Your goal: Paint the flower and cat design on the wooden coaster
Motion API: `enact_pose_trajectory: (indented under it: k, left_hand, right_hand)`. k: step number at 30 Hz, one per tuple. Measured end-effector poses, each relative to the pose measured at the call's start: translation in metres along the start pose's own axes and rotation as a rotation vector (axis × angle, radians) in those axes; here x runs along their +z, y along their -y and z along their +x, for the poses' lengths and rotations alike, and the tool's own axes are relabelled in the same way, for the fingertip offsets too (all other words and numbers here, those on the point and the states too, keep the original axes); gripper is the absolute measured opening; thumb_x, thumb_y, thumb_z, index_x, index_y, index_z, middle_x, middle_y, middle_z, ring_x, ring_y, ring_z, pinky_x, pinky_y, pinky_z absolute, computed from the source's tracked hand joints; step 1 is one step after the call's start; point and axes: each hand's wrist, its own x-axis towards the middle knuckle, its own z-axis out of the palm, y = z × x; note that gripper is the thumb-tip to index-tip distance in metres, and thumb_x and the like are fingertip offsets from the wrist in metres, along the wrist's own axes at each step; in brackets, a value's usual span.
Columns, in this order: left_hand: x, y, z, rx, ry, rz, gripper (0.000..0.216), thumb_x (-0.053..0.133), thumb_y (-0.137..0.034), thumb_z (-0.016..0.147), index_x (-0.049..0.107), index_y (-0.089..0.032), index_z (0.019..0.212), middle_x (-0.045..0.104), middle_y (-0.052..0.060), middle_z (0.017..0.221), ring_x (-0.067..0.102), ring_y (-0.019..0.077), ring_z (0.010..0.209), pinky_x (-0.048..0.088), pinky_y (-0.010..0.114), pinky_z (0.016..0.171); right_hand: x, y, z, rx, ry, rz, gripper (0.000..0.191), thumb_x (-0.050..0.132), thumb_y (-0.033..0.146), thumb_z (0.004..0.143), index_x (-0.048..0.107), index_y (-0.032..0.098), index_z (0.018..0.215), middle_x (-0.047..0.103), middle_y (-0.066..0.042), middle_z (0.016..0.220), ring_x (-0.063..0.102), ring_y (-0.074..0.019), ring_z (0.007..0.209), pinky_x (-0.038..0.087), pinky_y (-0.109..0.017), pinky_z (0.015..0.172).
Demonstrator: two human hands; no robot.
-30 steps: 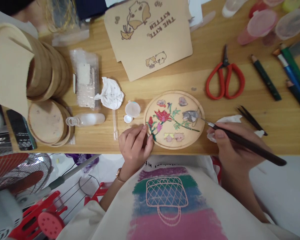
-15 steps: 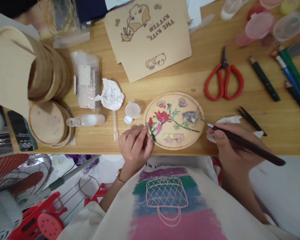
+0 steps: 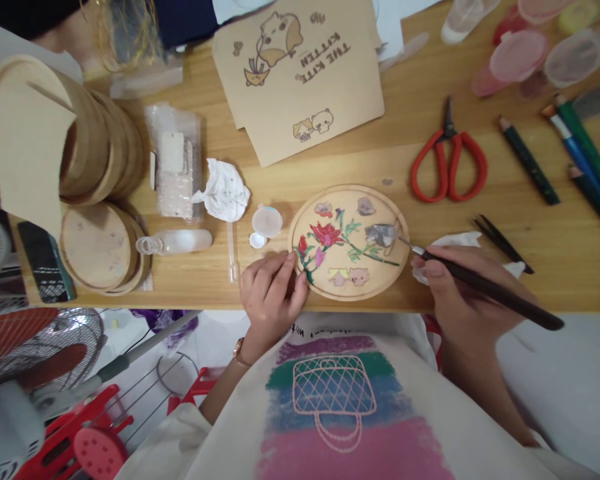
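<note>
A round wooden plate (image 3: 375,287) with a raised rim lies near the table's front edge. It bears red flowers, green leaves, a grey figure and small animal heads. My left hand (image 3: 271,288) is curled against its left rim, thumb and fingertips holding the edge. In my right hand (image 3: 463,287) is a slim tool with a dark handle (image 3: 495,290), a metal collar and a thin tip. The tip reaches over the plate's right rim, close to the grey figure; whether it touches the surface I cannot tell. A crumpled white tissue (image 3: 450,241) lies partly behind my right hand.
Red-handled scissors (image 3: 450,163), black tweezers (image 3: 503,243) and pencils (image 3: 529,160) lie to the right. Left of the plate are a small lidded cup (image 3: 267,221), tissue (image 3: 225,190), dropper (image 3: 231,257), bottle (image 3: 175,241) and wooden rounds (image 3: 100,247). A printed card (image 3: 305,87) lies behind.
The handle's rear end has swung slightly left and down, and my right hand has shifted a little with it. My left hand keeps its hold on the plate's rim.
</note>
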Motion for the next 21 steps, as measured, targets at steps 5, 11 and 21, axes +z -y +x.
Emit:
enact_pose_trajectory:
  k: [5, 11, 21]
  left_hand:
    - [-0.0006, 0.0002, 0.0005, -0.005, -0.006, -0.001, 0.044, 0.072, -0.016, 0.082, 0.064, -0.019, 0.124, 0.074, 0.01, 0.1, 0.068, 0.0231, 0.091, 0.054, 0.038, 0.082]
    - [0.0005, 0.001, -0.0011, -0.007, -0.009, -0.008, 0.045, 0.07, -0.018, 0.084, 0.063, -0.021, 0.128, 0.075, 0.009, 0.101, 0.068, 0.0225, 0.093, 0.053, 0.038, 0.083]
    - [0.0005, 0.0013, 0.0011, 0.023, -0.015, 0.019, 0.037, 0.071, -0.017, 0.083, 0.066, -0.017, 0.12, 0.072, 0.01, 0.095, 0.067, 0.0224, 0.09, 0.052, 0.036, 0.079]
  right_hand:
    - [-0.0011, -0.0008, 0.0002, 0.028, -0.011, -0.017, 0.024, 0.073, 0.018, 0.078, 0.077, 0.03, 0.098, 0.073, 0.0, 0.082, 0.067, -0.0169, 0.07, 0.052, -0.032, 0.061]
    - [-0.0002, -0.0016, 0.0016, -0.012, 0.017, -0.002, 0.033, 0.074, 0.013, 0.078, 0.077, 0.034, 0.103, 0.074, 0.002, 0.084, 0.067, -0.0152, 0.073, 0.054, -0.033, 0.069]
    - [-0.0037, 0.0011, -0.0027, 0.114, -0.099, 0.012, 0.014, 0.072, 0.02, 0.08, 0.077, 0.025, 0.093, 0.071, 0.0, 0.075, 0.069, -0.0171, 0.066, 0.054, -0.032, 0.059]
